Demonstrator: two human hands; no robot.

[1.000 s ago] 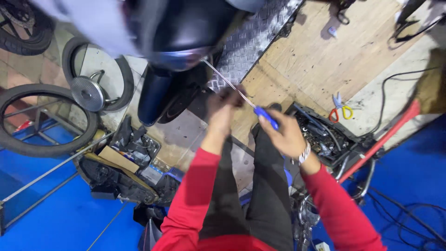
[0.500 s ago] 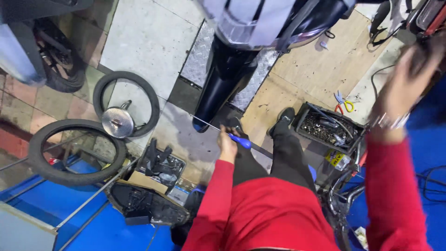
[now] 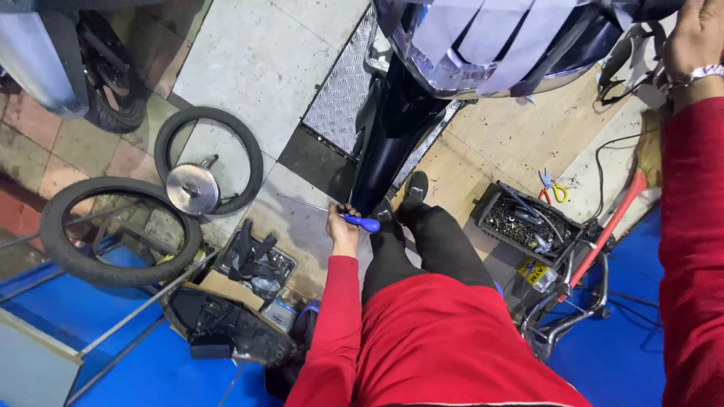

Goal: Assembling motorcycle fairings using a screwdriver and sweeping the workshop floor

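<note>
Left hand [image 3: 343,230] low at centre w/ a screwdriver [image 3: 360,222] in it, just beside the scooter's front wheel [image 3: 388,151]. Two tyres [image 3: 113,234] on the floor far left, a round metal lid [image 3: 193,189] inside the upper one. Parts tray [image 3: 520,222] right of the legs, scissors [image 3: 552,188] behind it. Right hand [image 3: 697,34] up top right.

right hand [image 3: 697,34] cut by top edge, screwdriver [image 3: 343,215] shaft blurred

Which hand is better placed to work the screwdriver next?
Probably the left. The left hand already grips the blue-handled screwdriver low beside the motorcycle's front wheel, while the right hand is raised high at the frame's upper right, holding nothing visible.
</note>
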